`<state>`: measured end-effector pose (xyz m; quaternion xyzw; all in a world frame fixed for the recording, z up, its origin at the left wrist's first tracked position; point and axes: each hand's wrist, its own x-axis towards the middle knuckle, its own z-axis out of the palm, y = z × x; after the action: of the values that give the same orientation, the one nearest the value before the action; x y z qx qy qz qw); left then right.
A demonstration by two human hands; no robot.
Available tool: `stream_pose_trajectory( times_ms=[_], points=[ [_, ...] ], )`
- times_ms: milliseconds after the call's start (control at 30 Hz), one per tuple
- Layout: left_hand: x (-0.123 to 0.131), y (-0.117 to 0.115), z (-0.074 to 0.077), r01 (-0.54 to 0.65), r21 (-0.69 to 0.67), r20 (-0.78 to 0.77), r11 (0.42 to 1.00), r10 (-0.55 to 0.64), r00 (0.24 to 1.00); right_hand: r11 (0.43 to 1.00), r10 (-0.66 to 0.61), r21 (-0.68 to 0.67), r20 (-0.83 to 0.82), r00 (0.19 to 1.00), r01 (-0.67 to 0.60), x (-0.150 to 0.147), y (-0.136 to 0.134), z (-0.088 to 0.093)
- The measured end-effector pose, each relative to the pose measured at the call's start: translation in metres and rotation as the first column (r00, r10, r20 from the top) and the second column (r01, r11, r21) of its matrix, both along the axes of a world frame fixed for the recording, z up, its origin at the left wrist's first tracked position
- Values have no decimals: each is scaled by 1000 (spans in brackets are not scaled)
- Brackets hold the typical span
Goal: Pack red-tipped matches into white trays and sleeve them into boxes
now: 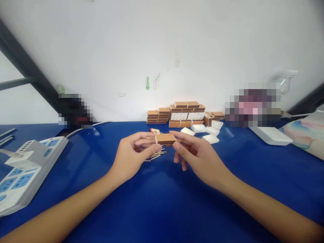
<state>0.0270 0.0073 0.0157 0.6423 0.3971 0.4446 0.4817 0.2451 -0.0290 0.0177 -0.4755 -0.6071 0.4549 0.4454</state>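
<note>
The matchbox (165, 139) sat mid-view, apparently raised above the blue table (162, 209). I had it by its ends: the thumb and fingers of the left hand (128, 155) clamped on one, those of the right hand (202, 155) on the other. It looked closed or nearly so, so I judged this one close to finished; its contents I couldn't see. Loose matches (155, 157) lay unboxed at seven o'clock, a red-headed bunch (155, 131) at ten. At two, white trays (198, 128) lay without sleeves, clearly left over. Stacked matchboxes (187, 123), seemingly done, stood from eleven to one.
</note>
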Motion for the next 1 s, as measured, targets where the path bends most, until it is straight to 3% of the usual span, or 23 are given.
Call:
stream_pose_trajectory(
  times_ms=[267, 600, 833, 1000],
  points=[
    [-2, 6, 2, 61, -82, 1, 995, -61, 998, 1000, 8, -18, 19, 1000, -8, 0, 0, 0],
    [-3, 9, 1, 14, -26, -33, 1000, -15, 999, 976, 197, -97, 7, 980, -195, -6, -10, -2],
    [-4, 11, -4, 66, -38, -27, 997, -67, 997, 972, 221, -76, -6, 975, -221, -5, -11, -2],
    [-8, 23, 4, 104, -6, -91, 995, -104, 990, 981, 186, -63, 52, 981, -183, 0, -5, -3]
  ],
)
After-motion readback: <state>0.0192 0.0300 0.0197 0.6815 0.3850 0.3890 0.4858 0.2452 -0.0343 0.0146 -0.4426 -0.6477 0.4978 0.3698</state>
